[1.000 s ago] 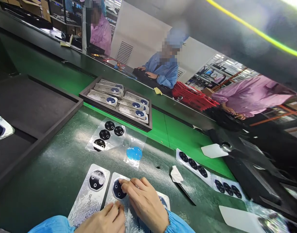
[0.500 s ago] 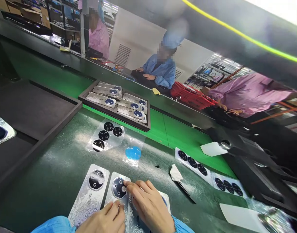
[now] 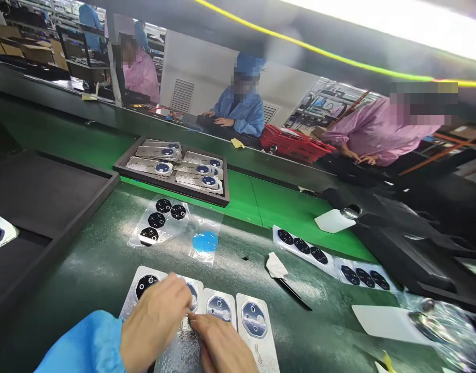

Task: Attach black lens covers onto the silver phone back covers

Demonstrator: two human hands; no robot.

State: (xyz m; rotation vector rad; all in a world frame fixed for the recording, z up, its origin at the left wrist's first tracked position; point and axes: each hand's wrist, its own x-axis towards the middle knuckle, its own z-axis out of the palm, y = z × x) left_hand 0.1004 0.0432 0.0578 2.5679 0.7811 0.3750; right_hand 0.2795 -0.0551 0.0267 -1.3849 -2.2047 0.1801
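- On the near side of the dark-green worktop (image 3: 94, 280), four silver rectangular panels (image 3: 264, 344) lie side by side, long axes near-to-far, octagonal plates (image 3: 254, 319) at their far ends.
- Under the curled left hand (image 3: 156, 316) and bent right hand (image 3: 224, 344), the second panel from left (image 3: 179, 351); whether either grasps it, I cannot tell.

- Left hand (image 3: 156, 313) has risen, partly covering the leftmost disc (image 3: 145, 283) and second disc (image 3: 193, 295).
- Right hand (image 3: 224, 342) has lowered, apparently off the second disc.
- Third disc (image 3: 218, 307) and fourth disc (image 3: 254, 318) show more fully.
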